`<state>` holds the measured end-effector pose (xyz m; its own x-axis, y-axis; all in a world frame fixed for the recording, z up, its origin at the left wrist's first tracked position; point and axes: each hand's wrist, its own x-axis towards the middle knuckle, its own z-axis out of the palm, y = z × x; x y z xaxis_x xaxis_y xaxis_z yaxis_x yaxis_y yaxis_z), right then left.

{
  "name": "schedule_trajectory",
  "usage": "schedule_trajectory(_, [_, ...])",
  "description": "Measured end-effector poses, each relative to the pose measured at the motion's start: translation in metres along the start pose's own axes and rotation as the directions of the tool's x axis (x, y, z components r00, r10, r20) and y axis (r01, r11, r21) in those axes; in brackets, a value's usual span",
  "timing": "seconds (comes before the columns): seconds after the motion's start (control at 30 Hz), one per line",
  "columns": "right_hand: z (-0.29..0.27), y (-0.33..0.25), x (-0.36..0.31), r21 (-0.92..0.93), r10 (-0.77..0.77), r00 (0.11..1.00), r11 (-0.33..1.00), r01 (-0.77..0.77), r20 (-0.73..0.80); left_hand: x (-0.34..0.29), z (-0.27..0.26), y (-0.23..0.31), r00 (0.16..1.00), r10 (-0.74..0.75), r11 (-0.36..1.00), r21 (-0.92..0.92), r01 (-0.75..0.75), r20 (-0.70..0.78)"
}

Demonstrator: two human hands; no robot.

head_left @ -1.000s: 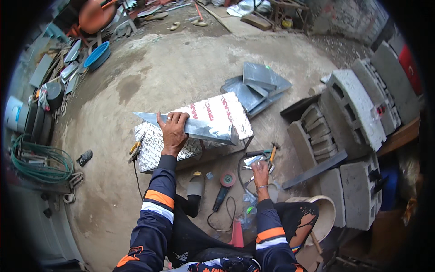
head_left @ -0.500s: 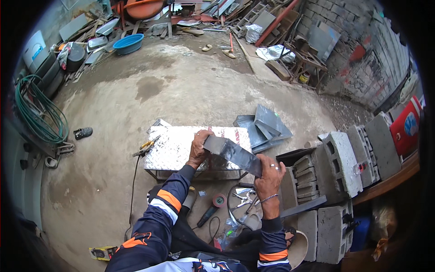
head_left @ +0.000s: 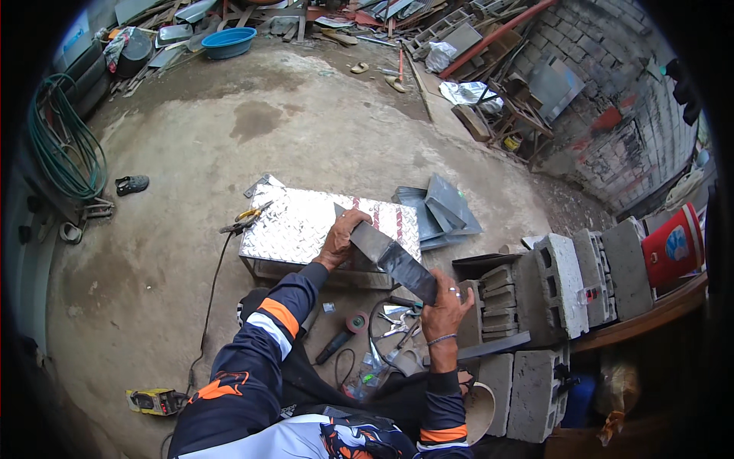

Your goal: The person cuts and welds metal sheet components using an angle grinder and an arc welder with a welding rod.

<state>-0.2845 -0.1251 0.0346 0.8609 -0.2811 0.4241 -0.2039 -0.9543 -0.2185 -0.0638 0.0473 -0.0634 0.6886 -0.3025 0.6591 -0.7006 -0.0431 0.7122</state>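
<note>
A bent piece of grey sheet metal (head_left: pixel 404 268) with a crease across its middle is held up over the near right part of a low table (head_left: pixel 294 222) topped with shiny tread plate. My left hand (head_left: pixel 339 239) is closed around its far left end. At the near right end, my right hand (head_left: pixel 445 310) grips it, thumb and fingers on the edge. The piece slopes down from left to right. On the table's left edge lies a clamp-like holder (head_left: pixel 246 219) with yellow on it, a dark cable running from it. More folded grey metal pieces (head_left: pixel 443 208) are piled beyond the right corner.
An angle grinder (head_left: pixel 342 336) and locking pliers (head_left: pixel 394 321) lie on the floor before me. Concrete blocks (head_left: pixel 562 279) line the right side, near a red container (head_left: pixel 671 243). A yellow machine (head_left: pixel 153 402) sits at lower left. A green hose coil (head_left: pixel 67 141) hangs left.
The whole view has shifted, with surroundings sitting further left. Both hands keep hold of the metal piece, which has turned slightly, showing more of its end beside my left hand.
</note>
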Motion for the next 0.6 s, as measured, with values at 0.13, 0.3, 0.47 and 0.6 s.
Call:
schedule_trajectory(0.13, [0.002, 0.003, -0.009, -0.009, 0.017, 1.000, 1.000, -0.017, 0.006, 0.000, -0.001, 0.010, 1.000, 0.023, 0.999, -0.030, -0.023, 0.003])
schedule_trajectory(0.3, [0.003, 0.001, -0.020, -0.006, 0.032, 0.999, 0.999, -0.032, 0.021, -0.006, -0.005, 0.005, 0.997, 0.005, 1.000, -0.018, -0.003, 0.083])
schedule_trajectory(0.47, [0.010, 0.015, -0.034, -0.008, 0.064, 0.998, 0.998, -0.064, -0.010, -0.005, 0.001, 0.012, 0.987, 0.004, 0.999, 0.036, -0.010, 0.159])
schedule_trajectory(0.6, [0.016, 0.020, -0.043, 0.062, 0.094, 0.994, 0.994, -0.091, -0.049, -0.006, 0.005, 0.015, 0.988, 0.039, 0.999, 0.017, -0.042, 0.149])
